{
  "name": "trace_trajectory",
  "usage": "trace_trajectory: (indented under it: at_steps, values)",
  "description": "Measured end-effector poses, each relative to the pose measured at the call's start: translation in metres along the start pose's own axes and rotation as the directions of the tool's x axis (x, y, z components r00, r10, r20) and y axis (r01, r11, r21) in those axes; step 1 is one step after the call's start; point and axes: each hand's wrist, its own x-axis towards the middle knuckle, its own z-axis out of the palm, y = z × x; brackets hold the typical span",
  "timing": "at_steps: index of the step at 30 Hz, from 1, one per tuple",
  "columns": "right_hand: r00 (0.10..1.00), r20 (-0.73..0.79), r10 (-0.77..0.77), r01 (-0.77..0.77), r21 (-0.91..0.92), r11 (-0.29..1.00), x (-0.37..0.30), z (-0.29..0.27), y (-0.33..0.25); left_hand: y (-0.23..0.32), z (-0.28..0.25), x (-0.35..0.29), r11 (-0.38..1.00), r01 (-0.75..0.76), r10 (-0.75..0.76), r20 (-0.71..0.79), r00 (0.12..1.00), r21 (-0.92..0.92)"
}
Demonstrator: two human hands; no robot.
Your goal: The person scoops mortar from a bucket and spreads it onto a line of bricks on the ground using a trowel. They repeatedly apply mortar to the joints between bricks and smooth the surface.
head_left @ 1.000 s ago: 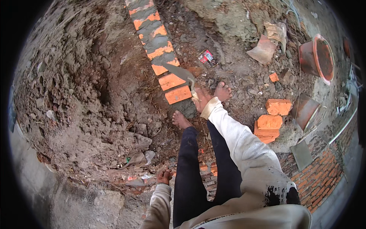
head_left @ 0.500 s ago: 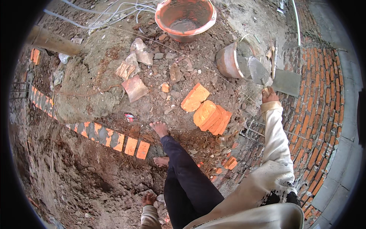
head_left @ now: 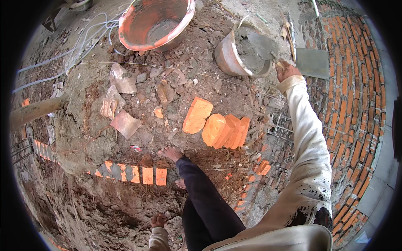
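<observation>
My right hand [head_left: 287,70] is closed on the handle of a trowel at the right rim of a pale bucket [head_left: 228,56]. The trowel's grey blade [head_left: 262,45] dips into the wet mortar [head_left: 249,54] inside, its lower part merging with the grey. My left hand [head_left: 158,221] hangs low beside my leg, fingers loosely bent and partly seen, with nothing visible in it. Between my feet and the bucket lie several orange bricks [head_left: 220,130], leaning together next to a separate brick [head_left: 197,115].
A large orange tub [head_left: 157,42] with mortar residue stands at the far left of the bucket. A string [head_left: 167,67] crosses the rubble. Right of my arm runs a brick surface [head_left: 356,92], with a grey board [head_left: 312,63] near the bucket. A low brick course [head_left: 130,173] lies left of my feet.
The trowel blade has gone from the bucket's right rim into its mortar, with my right hand following. The view has shifted; the tub and bucket now appear farther left and higher.
</observation>
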Motion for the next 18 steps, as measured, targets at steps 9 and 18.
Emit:
trace_trajectory:
  at_steps: [9,18]
  values:
    - [0.991,0.128,0.044,-0.043,-0.017,0.999,0.052,0.044,0.023,0.004,-0.023,0.034,0.936,0.049,-0.003,0.130,0.991,-0.349]
    - [0.999,0.024,0.041,-0.047,0.358,0.932,0.012,0.057,-0.045,-0.030,-0.029,0.005,0.999,0.049,-0.046,-0.114,0.992,0.017]
